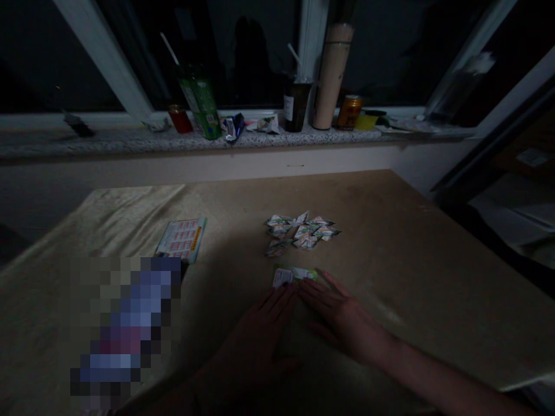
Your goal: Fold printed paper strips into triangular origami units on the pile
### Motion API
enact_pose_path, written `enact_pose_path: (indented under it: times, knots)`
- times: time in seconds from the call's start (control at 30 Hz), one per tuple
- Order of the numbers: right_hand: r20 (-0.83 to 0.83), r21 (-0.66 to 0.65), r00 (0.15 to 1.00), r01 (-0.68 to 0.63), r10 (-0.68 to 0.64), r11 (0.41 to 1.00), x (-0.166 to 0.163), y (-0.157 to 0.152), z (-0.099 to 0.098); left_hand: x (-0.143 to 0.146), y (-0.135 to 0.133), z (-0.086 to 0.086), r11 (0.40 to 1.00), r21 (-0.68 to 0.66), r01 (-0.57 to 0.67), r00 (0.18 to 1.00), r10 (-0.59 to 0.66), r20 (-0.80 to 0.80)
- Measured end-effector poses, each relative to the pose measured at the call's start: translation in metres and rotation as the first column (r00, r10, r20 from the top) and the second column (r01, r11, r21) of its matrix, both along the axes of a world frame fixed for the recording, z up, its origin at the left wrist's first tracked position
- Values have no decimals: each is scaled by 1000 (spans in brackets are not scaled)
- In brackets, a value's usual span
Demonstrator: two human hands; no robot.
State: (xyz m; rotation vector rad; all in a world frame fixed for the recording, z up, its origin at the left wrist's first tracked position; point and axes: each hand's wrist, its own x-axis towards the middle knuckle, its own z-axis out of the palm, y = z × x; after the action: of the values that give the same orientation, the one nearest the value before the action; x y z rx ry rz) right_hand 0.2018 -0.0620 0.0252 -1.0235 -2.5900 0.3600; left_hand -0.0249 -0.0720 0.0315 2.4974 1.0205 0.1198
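A small printed paper sheet [306, 273], white and green, lies on the table beneath my fingertips. My left hand [269, 319] rests flat with its fingers stretched out over the sheet's near left part. From the other side, my right hand [337, 312] lies with its fingers extended across the near right part. Both hands cover the sheet's lower edge. Just beyond it sits a loose cluster of several folded printed paper pieces [307, 232] with pointed corners. The light is dim and the left hand is in deep shadow.
To the left lies a printed card or stack of sheets [182, 238], beside a pixelated blue area. On the stone windowsill [255, 140] stand a green bottle [203, 107], a dark cup [296, 107], a tall tumbler [333, 78], an orange can [348, 112] and crumpled wrappers [234, 127].
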Motion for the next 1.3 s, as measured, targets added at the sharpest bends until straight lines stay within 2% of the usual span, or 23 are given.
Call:
enact_pose_path:
  times: [0.47,0.63,0.8,1.3]
  knots:
    - [-21,-41,1000,1,-2,999,2,4,1,0,-3,-7,1000,30,-6,1000,6,22]
    - [40,31,999,9,-10,999,3,3,0,0,-3,-6,999,33,-10,1000,10,15]
    - [146,114,986,64,-81,991,3,3,0,1,-2,-5,999,28,-24,1000,23,11]
    - [38,208,976,202,-214,957,9,5,-1,1,-2,-6,999,38,-4,1000,4,-1]
